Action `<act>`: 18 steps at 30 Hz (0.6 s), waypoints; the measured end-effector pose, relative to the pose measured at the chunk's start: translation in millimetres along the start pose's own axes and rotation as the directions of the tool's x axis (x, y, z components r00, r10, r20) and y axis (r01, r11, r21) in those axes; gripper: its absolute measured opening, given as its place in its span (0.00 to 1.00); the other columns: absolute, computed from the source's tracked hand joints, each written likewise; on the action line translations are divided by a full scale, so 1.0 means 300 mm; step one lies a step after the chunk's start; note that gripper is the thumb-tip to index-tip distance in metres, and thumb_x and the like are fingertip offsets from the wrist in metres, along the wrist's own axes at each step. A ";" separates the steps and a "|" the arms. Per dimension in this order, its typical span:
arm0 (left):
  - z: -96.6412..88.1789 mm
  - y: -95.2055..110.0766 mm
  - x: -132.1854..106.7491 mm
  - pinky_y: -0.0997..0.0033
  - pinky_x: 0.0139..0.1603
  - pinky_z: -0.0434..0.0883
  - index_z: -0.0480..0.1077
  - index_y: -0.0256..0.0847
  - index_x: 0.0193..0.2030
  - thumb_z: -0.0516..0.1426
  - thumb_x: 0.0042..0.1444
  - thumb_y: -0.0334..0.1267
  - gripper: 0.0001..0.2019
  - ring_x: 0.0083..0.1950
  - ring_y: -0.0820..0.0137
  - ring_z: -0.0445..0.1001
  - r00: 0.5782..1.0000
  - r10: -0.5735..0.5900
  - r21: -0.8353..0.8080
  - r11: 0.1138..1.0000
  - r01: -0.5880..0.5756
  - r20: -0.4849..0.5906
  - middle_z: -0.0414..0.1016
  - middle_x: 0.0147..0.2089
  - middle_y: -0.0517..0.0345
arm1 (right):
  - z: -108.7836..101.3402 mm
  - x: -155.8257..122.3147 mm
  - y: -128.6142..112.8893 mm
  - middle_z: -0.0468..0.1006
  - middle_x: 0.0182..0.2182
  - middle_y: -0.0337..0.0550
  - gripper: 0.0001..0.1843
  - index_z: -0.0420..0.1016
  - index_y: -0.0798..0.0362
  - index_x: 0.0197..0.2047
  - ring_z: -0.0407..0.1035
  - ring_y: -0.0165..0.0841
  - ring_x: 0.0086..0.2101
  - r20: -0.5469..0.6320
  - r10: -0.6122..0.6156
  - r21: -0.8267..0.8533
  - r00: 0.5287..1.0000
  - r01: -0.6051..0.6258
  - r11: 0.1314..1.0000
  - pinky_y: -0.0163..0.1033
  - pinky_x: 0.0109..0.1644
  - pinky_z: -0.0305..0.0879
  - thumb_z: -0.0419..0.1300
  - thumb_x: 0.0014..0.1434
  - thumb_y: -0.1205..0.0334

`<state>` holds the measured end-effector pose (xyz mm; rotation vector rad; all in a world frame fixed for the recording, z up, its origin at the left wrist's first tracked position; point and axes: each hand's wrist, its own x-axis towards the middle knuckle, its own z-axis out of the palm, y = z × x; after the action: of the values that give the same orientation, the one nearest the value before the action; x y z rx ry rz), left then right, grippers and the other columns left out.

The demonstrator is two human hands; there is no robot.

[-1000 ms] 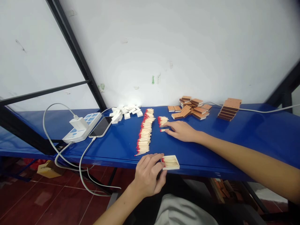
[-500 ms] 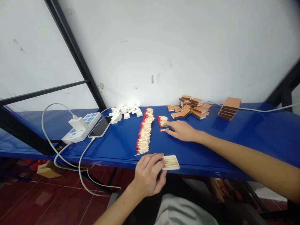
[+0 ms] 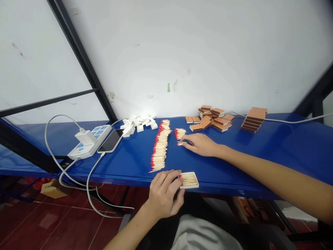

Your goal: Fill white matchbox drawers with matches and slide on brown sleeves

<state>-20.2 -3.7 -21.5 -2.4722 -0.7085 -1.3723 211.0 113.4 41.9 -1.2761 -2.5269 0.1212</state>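
At the table's front edge my left hand (image 3: 166, 194) grips the left end of a white matchbox tray (image 3: 197, 180), fingers over its top and thumb beneath. Red-headed matches lie side by side in that tray. Farther back, my right hand (image 3: 201, 144) rests on the blue table, its thumb and index finger closed about a few matches (image 3: 179, 143); the fingertips partly cover them. Just behind these lies a small pile of matches (image 3: 179, 132). A long row of matches (image 3: 160, 147) runs front to back, left of my right hand, heads pointing left.
White empty trays (image 3: 137, 124) are heaped near the wall. Brown matchbox covers (image 3: 210, 119) lie in a loose pile, with a neat stack (image 3: 254, 119) farther right. A phone (image 3: 110, 141), a power strip (image 3: 91, 142) and looping white cables occupy the left side.
Hardly anything differs. The fingertips of my right hand have shifted very slightly at the matches, while my left hand stays on the tray.
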 end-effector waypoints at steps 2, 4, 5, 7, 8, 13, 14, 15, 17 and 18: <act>0.001 -0.001 -0.002 0.59 0.46 0.75 0.65 0.37 0.52 0.55 0.56 0.29 0.16 0.48 0.60 0.77 1.000 0.002 -0.001 1.000 -0.002 0.003 0.79 0.50 0.44 | -0.001 -0.001 0.000 0.79 0.37 0.44 0.16 0.74 0.50 0.51 0.70 0.35 0.33 -0.001 -0.002 0.004 1.000 0.002 1.000 0.37 0.36 0.55 0.50 0.68 0.55; 0.001 -0.001 -0.002 0.59 0.46 0.75 0.65 0.37 0.52 0.55 0.56 0.29 0.16 0.48 0.60 0.76 1.000 0.004 -0.003 1.000 -0.004 0.003 0.79 0.50 0.44 | -0.002 -0.001 0.000 0.80 0.38 0.45 0.17 0.74 0.50 0.53 0.71 0.35 0.34 -0.004 0.002 0.010 1.000 -0.002 1.000 0.37 0.36 0.56 0.50 0.68 0.55; 0.000 0.000 -0.001 0.59 0.46 0.75 0.65 0.37 0.53 0.55 0.56 0.29 0.16 0.48 0.60 0.76 1.000 0.005 -0.003 1.000 -0.005 0.003 0.79 0.50 0.44 | -0.001 -0.002 0.000 0.80 0.39 0.45 0.18 0.74 0.50 0.55 0.71 0.35 0.34 -0.008 0.004 0.013 1.000 -0.004 1.000 0.37 0.37 0.57 0.50 0.68 0.55; -0.002 0.001 0.001 0.59 0.46 0.75 0.65 0.37 0.52 0.55 0.56 0.29 0.16 0.48 0.60 0.76 1.000 0.005 -0.001 1.000 -0.005 0.003 0.79 0.50 0.44 | 0.001 -0.002 0.002 0.81 0.40 0.46 0.20 0.74 0.50 0.58 0.72 0.36 0.35 -0.020 -0.001 0.023 1.000 0.001 1.000 0.38 0.38 0.58 0.50 0.68 0.55; -0.002 0.001 0.002 0.60 0.46 0.75 0.65 0.37 0.52 0.55 0.56 0.29 0.16 0.48 0.60 0.76 1.000 0.004 0.001 1.000 -0.004 0.005 0.79 0.50 0.44 | 0.002 -0.002 0.002 0.81 0.40 0.46 0.20 0.74 0.50 0.58 0.72 0.36 0.36 -0.027 -0.011 0.033 1.000 0.012 0.999 0.38 0.39 0.59 0.50 0.68 0.56; -0.004 0.003 0.007 0.61 0.46 0.75 0.66 0.38 0.52 0.55 0.57 0.30 0.15 0.48 0.61 0.77 1.000 -0.004 0.013 1.000 0.004 0.009 0.79 0.50 0.46 | 0.009 0.000 0.002 0.82 0.37 0.43 0.18 0.78 0.49 0.54 0.72 0.34 0.34 -0.047 -0.060 0.110 0.997 0.065 0.992 0.36 0.38 0.59 0.52 0.67 0.56; -0.004 0.003 0.008 0.61 0.46 0.75 0.66 0.39 0.52 0.54 0.57 0.30 0.15 0.48 0.62 0.77 1.000 -0.004 0.014 1.000 0.004 0.009 0.79 0.50 0.46 | 0.010 0.000 0.002 0.82 0.35 0.43 0.17 0.79 0.49 0.53 0.72 0.34 0.32 -0.049 -0.058 0.116 0.997 0.063 0.991 0.35 0.37 0.58 0.53 0.67 0.56; -0.003 0.003 0.008 0.61 0.46 0.75 0.65 0.39 0.52 0.54 0.57 0.30 0.15 0.48 0.62 0.77 1.000 -0.003 0.014 1.000 0.003 0.009 0.79 0.50 0.46 | 0.011 0.000 0.002 0.81 0.34 0.42 0.17 0.79 0.49 0.52 0.71 0.33 0.31 -0.052 -0.055 0.116 0.997 0.060 0.991 0.35 0.35 0.57 0.54 0.66 0.57; -0.002 0.003 0.008 0.61 0.46 0.75 0.65 0.39 0.52 0.55 0.57 0.30 0.15 0.48 0.61 0.77 1.000 0.001 0.011 1.000 -0.001 0.012 0.79 0.50 0.46 | 0.011 0.001 0.002 0.81 0.32 0.42 0.15 0.80 0.50 0.50 0.70 0.32 0.30 -0.055 -0.058 0.118 0.997 0.064 0.991 0.35 0.34 0.56 0.54 0.66 0.58; -0.002 0.003 0.008 0.60 0.46 0.75 0.65 0.38 0.52 0.55 0.57 0.30 0.15 0.48 0.61 0.77 1.000 0.002 0.010 1.000 -0.002 0.013 0.79 0.50 0.45 | 0.012 0.001 0.002 0.81 0.32 0.42 0.15 0.80 0.50 0.49 0.70 0.32 0.30 -0.057 -0.064 0.123 0.996 0.071 0.990 0.35 0.34 0.56 0.54 0.66 0.59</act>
<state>-19.1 -4.1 -19.0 -2.4756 -0.7141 -1.3498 210.3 114.2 38.5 -1.1304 -2.4721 0.2233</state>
